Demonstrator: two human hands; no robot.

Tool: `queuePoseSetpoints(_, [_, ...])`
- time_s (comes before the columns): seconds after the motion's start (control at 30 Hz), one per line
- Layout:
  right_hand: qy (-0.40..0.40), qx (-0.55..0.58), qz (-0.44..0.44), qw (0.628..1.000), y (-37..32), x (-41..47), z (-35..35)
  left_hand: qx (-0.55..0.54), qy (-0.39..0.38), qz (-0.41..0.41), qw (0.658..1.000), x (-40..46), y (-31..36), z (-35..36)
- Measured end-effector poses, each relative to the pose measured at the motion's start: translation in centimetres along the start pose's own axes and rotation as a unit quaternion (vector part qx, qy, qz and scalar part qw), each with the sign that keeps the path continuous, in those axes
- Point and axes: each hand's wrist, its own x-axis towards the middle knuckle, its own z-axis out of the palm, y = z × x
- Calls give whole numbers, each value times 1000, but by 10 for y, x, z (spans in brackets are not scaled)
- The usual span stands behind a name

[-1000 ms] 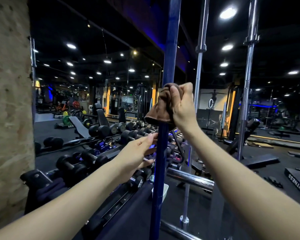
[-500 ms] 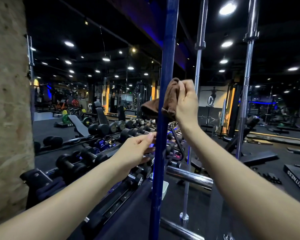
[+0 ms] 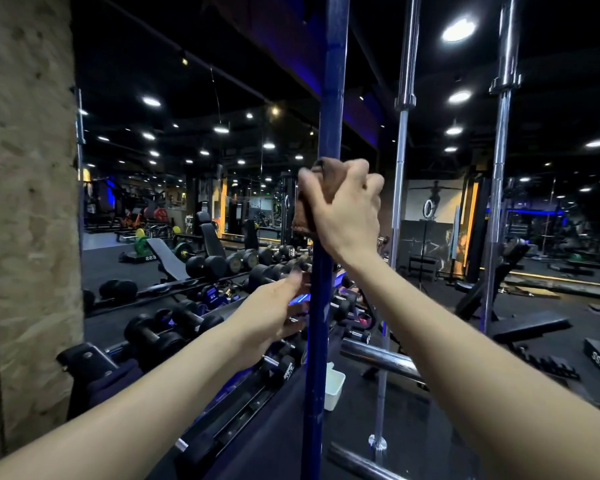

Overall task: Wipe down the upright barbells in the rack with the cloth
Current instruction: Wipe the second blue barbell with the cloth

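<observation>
A blue upright barbell [image 3: 329, 98] stands straight ahead of me, running from top to bottom of the view. My right hand [image 3: 347, 209] grips a brown cloth [image 3: 305, 206] wrapped around this bar at about chest height. My left hand [image 3: 274, 310] is lower down, its fingers reaching to the left side of the same bar. Two chrome upright barbells [image 3: 400, 168] [image 3: 499, 202] stand to the right, apart from both hands.
A rough stone pillar [image 3: 25, 202] fills the left edge. Dumbbell racks [image 3: 187, 323] run along the mirror wall behind the bar. A horizontal chrome rail [image 3: 378, 356] and a small white tub [image 3: 335, 384] sit low near the bar. Benches and black floor spread to the right.
My right hand has turned around the blue bar with the cloth, so the back of the hand now faces me and the cloth is bunched tighter on the bar. The left hand stays low.
</observation>
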Motion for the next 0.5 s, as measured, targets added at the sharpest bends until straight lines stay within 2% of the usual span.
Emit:
queuePoseSetpoints(0.17, [-50, -65, -7, 997, 43, -48, 10, -33, 11, -10, 999, -4, 0, 2])
queuePoseSetpoints(0.27, [-87, -61, 3, 994, 49, -55, 6, -56, 6, -14, 998, -6, -5, 4])
queuePoseSetpoints(0.4, [-47, -28, -11, 998, 27, -12, -1, -58, -21, -15, 998, -5, -10, 1])
queuePoseSetpoints(0.5, [-30, -49, -28, 998, 22, 6, 0, -54, -29, -19, 998, 0, -17, -4])
